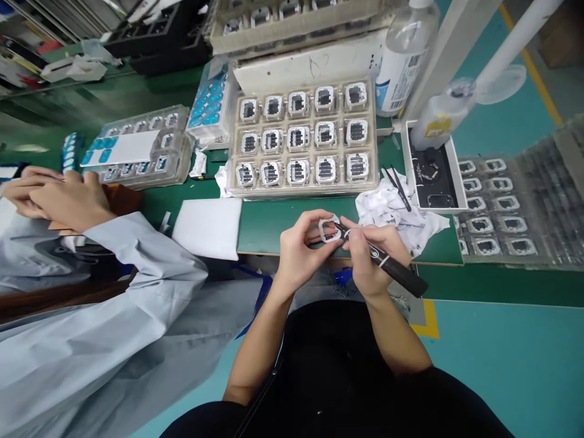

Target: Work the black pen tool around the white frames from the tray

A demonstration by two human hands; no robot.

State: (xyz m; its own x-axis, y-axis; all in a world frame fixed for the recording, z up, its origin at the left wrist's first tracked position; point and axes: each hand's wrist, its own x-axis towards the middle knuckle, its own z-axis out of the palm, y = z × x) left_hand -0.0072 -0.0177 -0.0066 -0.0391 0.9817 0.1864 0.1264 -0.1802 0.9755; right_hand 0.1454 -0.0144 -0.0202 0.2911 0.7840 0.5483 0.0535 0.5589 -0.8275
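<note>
My left hand [297,249] is closed, its thumb and fingers pinching a small white square frame [322,231] with rounded corners and an open middle. A thick black pen-shaped tool [401,275] lies in the closed grip of my right hand [375,258]. The tool's dark tip points at the right side of the frame; whether it touches cannot be made out. Both hands are over the front edge of the green bench. Behind them stands a plastic tray [305,190] with rows of similar white frames holding dark parts. Black tweezers [398,187] rest on a crumpled white cloth [371,210].
A white box [460,176] with a dispenser bottle [440,118] stands at the right, beside a large transparent bottle [401,61]. White foam [207,226] lies left of my hands. Further left, a co-worker's hands [68,198] and grey sleeve [150,267] reach across. More trays [497,207] are at far right.
</note>
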